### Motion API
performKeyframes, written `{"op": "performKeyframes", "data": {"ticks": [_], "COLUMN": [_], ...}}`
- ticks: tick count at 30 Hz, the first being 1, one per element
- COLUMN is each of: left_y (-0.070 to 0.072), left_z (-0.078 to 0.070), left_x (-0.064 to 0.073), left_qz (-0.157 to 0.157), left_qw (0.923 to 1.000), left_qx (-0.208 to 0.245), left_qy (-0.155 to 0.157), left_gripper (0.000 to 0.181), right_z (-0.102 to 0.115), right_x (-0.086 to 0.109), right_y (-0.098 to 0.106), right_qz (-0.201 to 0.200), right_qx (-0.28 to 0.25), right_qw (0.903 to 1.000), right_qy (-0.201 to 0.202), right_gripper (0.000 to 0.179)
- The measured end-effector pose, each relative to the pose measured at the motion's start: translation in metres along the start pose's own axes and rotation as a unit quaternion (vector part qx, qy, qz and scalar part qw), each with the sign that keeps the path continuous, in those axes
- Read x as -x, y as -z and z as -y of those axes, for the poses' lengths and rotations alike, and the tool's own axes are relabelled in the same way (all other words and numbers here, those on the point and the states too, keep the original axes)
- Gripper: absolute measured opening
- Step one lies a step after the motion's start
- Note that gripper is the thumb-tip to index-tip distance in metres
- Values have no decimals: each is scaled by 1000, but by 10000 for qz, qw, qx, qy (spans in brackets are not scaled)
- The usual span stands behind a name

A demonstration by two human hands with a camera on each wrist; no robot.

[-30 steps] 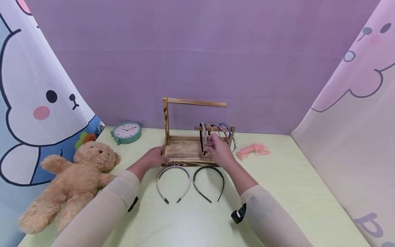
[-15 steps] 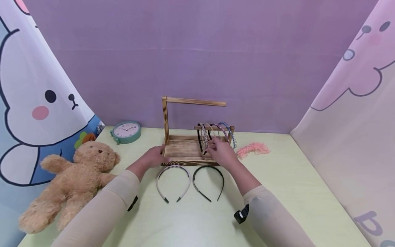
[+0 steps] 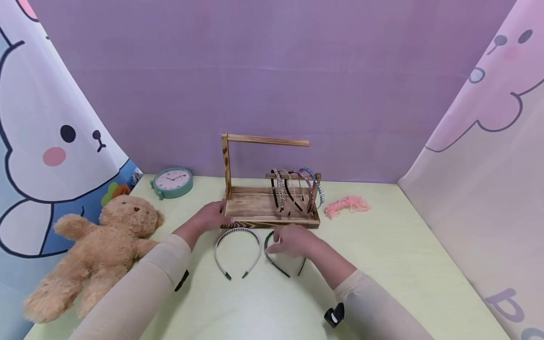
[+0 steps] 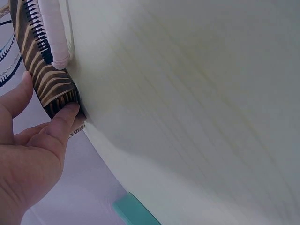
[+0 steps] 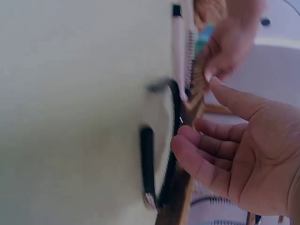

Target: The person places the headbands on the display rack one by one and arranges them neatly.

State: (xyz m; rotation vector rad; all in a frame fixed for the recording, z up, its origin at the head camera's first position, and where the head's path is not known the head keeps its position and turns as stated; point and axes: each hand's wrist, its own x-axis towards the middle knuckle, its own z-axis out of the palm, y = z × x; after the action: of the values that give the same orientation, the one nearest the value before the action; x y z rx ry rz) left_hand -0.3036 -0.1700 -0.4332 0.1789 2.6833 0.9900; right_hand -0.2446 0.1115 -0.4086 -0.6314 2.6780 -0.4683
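Note:
My left hand (image 3: 209, 216) grips the left front corner of a wooden headband rack (image 3: 250, 204); in the left wrist view its thumb lies on one side of the striped wood (image 4: 44, 77) and the fingers on the end. My right hand (image 3: 293, 241) hovers over a black headband (image 3: 278, 268) on the table, partly covering it. The right wrist view shows that hand (image 5: 248, 150) with thumb and fingers apart, nothing between them, near the black headband (image 5: 176, 108). Left of it lies a white headband (image 3: 217, 257). Several decorated headbands (image 3: 316, 182) hang on the rack's lower bar.
The rack's upper bar (image 3: 267, 140) extends above the tray at the left. A green clock (image 3: 172, 182) and a teddy bear (image 3: 106, 245) lie at the left. Pink yarn (image 3: 347, 205) sits right of the rack. A purple backdrop (image 3: 272, 85) stands behind.
My right hand has left the headbands hanging on the lower bar and moved toward me, down over the black headband. My left hand keeps its hold on the rack.

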Motion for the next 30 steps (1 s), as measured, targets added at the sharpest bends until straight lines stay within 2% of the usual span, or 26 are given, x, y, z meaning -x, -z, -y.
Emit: {"op": "performKeyframes", "data": {"ticks": [2, 6, 14, 21, 25, 30], "left_y": [0, -1, -1, -2, -3, -3], "left_z": [0, -1, -3, -1, -1, 0], "left_x": [0, 1, 4, 3, 2, 2], "left_qz": [1, 12, 11, -9, -14, -15], "left_qw": [10000, 10000, 10000, 10000, 9999, 10000], "left_qx": [6, 24, 72, 80, 110, 88], "left_qy": [-13, -4, 35, 15, 43, 40], "left_gripper": [82, 81, 81, 80, 80, 80], "right_z": [6, 12, 10, 5, 4, 1], "right_x": [1, 1, 5, 14, 23, 36], "right_y": [-9, -23, -25, -9, 9, 36], "right_qz": [176, 272, 443, 358, 289, 100], "right_qx": [114, 280, 620, 731, 713, 412], "right_qw": [9996, 9984, 9969, 9966, 9967, 9985], "right_qy": [-196, -416, -185, 117, 268, 341], "right_gripper": [43, 31, 17, 11, 2, 6]}}
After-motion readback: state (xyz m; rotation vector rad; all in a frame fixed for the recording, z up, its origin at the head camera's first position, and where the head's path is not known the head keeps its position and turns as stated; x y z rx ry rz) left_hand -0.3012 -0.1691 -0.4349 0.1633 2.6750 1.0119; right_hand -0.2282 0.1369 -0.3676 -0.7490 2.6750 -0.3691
